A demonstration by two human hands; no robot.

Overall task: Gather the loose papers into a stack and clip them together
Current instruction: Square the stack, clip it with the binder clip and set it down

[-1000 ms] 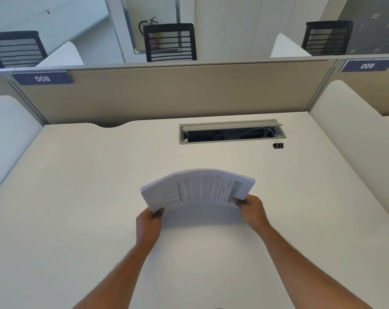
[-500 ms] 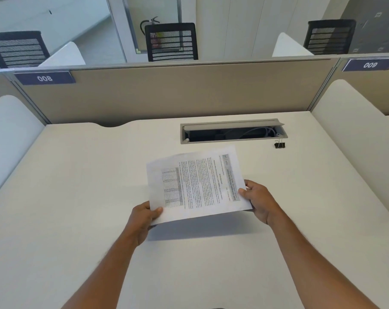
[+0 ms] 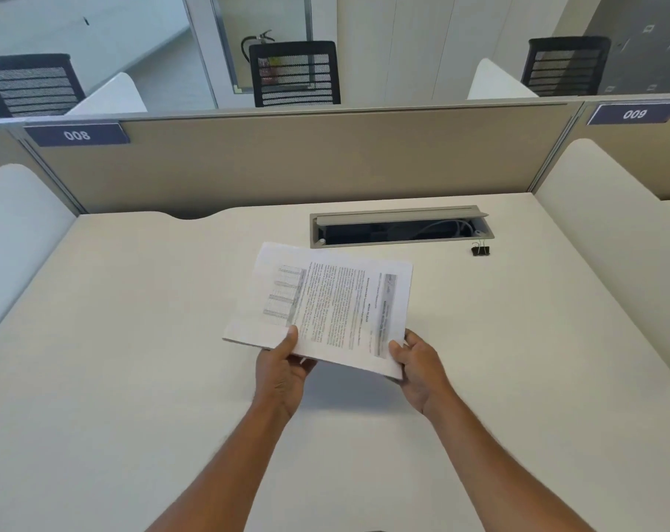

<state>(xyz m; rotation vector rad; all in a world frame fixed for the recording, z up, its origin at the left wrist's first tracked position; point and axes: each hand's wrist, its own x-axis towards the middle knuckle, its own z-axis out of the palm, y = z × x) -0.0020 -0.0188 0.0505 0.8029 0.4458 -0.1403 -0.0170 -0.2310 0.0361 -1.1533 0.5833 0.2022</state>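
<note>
A stack of printed white papers (image 3: 325, 305) is held above the pale desk (image 3: 114, 359), its printed face turned up and tilted. My left hand (image 3: 283, 362) grips the near left edge with the thumb on top. My right hand (image 3: 417, 362) pinches the near right corner. The sheets are not flush: a lower sheet sticks out at the left. A small black binder clip (image 3: 480, 249) lies on the desk at the far right, well apart from both hands.
An open cable tray (image 3: 398, 226) with wires is sunk into the desk just behind the papers. Beige partition panels (image 3: 287, 159) close the back, and white side dividers (image 3: 602, 240) flank the desk. Black mesh chairs stand beyond the partition.
The papers went from bowed and edge-on to flat and facing up, then rotated clockwise. My left hand shifted inward along the near edge, and a lower sheet now juts out left.
</note>
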